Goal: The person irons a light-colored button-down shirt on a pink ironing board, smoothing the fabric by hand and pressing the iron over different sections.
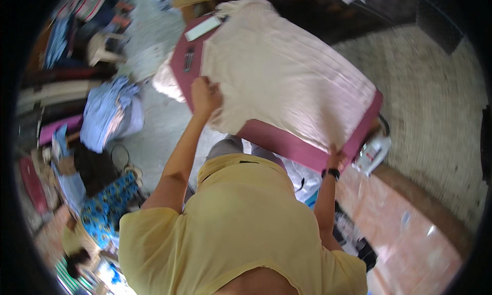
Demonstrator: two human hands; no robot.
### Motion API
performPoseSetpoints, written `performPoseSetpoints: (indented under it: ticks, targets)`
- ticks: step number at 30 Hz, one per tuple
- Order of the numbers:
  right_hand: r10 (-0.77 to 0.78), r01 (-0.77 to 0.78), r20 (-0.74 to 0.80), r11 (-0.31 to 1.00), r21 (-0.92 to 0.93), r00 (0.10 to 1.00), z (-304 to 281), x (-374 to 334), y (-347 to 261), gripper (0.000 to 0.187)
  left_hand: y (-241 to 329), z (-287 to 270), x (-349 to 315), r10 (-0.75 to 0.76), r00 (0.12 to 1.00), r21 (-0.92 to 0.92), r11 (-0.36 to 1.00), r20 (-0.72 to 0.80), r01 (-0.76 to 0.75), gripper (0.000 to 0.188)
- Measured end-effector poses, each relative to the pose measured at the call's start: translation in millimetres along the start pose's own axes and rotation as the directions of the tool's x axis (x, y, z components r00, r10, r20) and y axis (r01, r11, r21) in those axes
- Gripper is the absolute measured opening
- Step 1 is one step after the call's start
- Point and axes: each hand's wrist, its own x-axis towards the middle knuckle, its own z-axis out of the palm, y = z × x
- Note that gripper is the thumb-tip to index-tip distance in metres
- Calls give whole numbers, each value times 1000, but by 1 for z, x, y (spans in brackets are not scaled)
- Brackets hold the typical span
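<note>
Shows grey floor and, farther off, a cream seat left of the left grip, with glossy pinkish surface and coarse beige covering right of the right grip.

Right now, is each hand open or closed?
Left hand: curled closed at the cream garment; grip unclear.
Right hand: closed, holding the garment's corner.

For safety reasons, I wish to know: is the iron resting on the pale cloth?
No, the iron sits off the pale cloth, just beyond the right edge of the maroon board.
</note>
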Motion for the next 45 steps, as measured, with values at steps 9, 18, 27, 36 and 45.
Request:
performPoseSetpoints:
  ticks: [9, 18, 27, 36, 45]
  targets:
    - [-111, 162, -229, 962, 219, 967, -20, -32, -31, 31, -55, 12, 16, -44, 998, 91, 995, 42, 40, 22]
    - [-203, 286, -268, 904, 319, 942, -18, -38, -18, 21, 111, 51, -13, 411, 904, 49, 907, 114, -419, 35]
    - [-204, 239, -203, 956, 170, 958, -41, -47, -35, 18, 331, 203, -118, 886, 151, -518, 386, 439, -763, 54]
    - [-404, 117, -623, 886, -449, 670, -116, 53, -39, 53, 322, 174, -168, 837, 34, -559, 395, 546, -729, 72]
    - [-86, 91, -212, 996, 10, 974, -168, 150, -42, 74, 314, 173, -185, 853, -91, -529, 232, 514, -816, 64]
